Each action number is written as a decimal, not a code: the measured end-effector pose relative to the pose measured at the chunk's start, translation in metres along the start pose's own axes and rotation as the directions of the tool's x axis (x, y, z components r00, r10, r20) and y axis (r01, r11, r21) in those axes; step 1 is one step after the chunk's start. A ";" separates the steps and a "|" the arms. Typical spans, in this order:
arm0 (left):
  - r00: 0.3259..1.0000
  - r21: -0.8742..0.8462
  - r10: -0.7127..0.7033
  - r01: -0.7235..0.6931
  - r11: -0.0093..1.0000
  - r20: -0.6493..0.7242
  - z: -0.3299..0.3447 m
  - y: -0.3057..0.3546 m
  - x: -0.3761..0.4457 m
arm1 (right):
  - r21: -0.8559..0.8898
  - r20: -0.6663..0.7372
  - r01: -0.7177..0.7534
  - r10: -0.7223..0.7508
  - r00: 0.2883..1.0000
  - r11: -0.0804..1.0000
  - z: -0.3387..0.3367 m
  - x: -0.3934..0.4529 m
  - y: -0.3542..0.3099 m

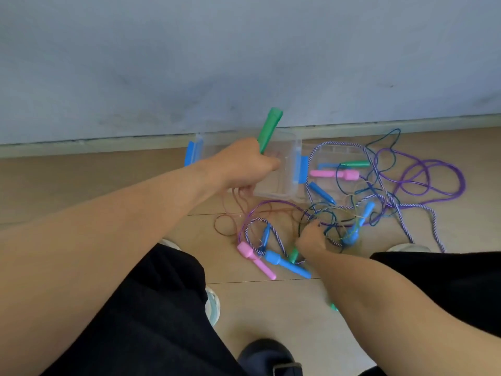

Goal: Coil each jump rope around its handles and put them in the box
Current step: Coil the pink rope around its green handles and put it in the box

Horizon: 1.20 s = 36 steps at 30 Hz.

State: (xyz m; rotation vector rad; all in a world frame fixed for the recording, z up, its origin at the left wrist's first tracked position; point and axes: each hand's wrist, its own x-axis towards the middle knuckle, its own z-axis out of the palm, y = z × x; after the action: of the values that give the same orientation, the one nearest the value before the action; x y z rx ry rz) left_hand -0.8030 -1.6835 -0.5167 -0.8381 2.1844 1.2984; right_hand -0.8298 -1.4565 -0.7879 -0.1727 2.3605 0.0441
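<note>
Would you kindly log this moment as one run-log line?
left hand: grips green handle, raised | right hand: in rope tangle, grip unclear | box: open, no coiled rope visible

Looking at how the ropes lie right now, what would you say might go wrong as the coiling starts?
The left hand lifts a green handle whose cord runs down toward the tangled ropes, so pulling may tighten knots or drag other handles along. The right hand is in that same tangle and could snag. The clear box sits just behind and might be knocked.
</note>
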 end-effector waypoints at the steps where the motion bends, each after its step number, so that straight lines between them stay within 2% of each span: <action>1: 1.000 -0.045 0.011 -0.012 0.999 -0.024 0.001 0.000 0.003 | 0.055 0.058 -0.024 0.020 0.998 0.998 0.000 -0.001 0.002; 3: 0.995 -0.121 0.019 -0.031 0.992 -0.097 0.002 0.001 0.008 | 0.223 0.145 -0.087 0.055 0.988 0.971 -0.006 -0.004 0.004; 6: 0.988 -0.206 -0.005 -0.027 0.978 -0.152 0.004 0.009 0.014 | 0.203 0.301 -0.067 0.003 0.954 0.977 -0.042 -0.006 -0.001; 9: 0.983 -0.230 0.008 -0.051 0.972 -0.185 0.002 0.024 0.016 | 0.220 0.422 0.080 -0.169 0.891 0.972 -0.123 -0.008 -0.008; 12: 0.981 -0.223 0.032 -0.075 0.972 -0.192 -0.002 0.037 0.011 | 0.290 0.564 0.077 -0.235 0.791 0.954 -0.224 -0.034 -0.008; 16: 0.976 -0.221 0.103 -0.145 0.964 -0.190 -0.003 0.040 -0.004 | 0.225 0.491 0.255 -0.336 0.804 0.940 -0.339 -0.098 -0.008; 18: 0.985 -0.236 0.154 -0.169 0.957 -0.080 -0.005 0.040 -0.016 | 0.332 0.427 0.317 -0.441 0.789 0.888 -0.373 -0.137 -0.009; 20: 0.975 -0.210 0.198 -0.174 0.962 0.104 -0.009 0.040 -0.030 | 0.486 0.288 0.369 -0.544 0.789 0.792 -0.385 -0.168 -0.007; 22: 0.951 0.027 0.252 -0.261 0.965 0.177 -0.011 0.032 -0.037 | 0.619 0.107 0.410 -0.589 0.801 0.670 -0.379 -0.187 -0.003; 23: 0.947 0.192 0.289 -0.313 0.930 0.144 -0.012 0.026 -0.038 | 0.632 0.049 0.435 -0.593 0.804 0.642 -0.373 -0.192 -0.003; 24: 0.936 0.300 0.341 -0.351 0.887 0.089 -0.011 0.020 -0.038 | 0.581 0.021 0.472 -0.592 0.806 0.663 -0.366 -0.195 -0.004; 25: 0.925 0.299 0.379 -0.371 0.879 0.032 -0.009 0.017 -0.040 | 0.482 0.019 0.516 -0.598 0.802 0.708 -0.359 -0.197 -0.007; 27: 0.892 0.146 0.446 -0.432 0.890 -0.076 -0.007 0.015 -0.044 | 0.355 0.062 0.560 -0.616 0.785 0.749 -0.347 -0.202 -0.019; 30: 0.841 0.026 0.511 -0.515 0.857 -0.179 -0.005 0.023 -0.054 | 0.480 0.152 0.535 -0.667 0.730 0.695 -0.331 -0.212 -0.040; 34: 0.787 0.088 0.609 -0.603 0.793 -0.099 -0.003 0.032 -0.070 | 0.690 0.160 0.488 -0.770 0.617 0.534 -0.325 -0.225 -0.056; 36: 0.791 0.022 0.605 -0.606 0.795 -0.092 -0.004 0.033 -0.076 | 0.692 0.130 0.503 -0.776 0.617 0.517 -0.327 -0.227 -0.059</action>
State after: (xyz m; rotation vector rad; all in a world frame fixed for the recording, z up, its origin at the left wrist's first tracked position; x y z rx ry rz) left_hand -0.7729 -1.6546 -0.4450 -0.1775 2.6479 1.5724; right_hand -0.8888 -1.5162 -0.3951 -0.6764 1.6019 -0.9539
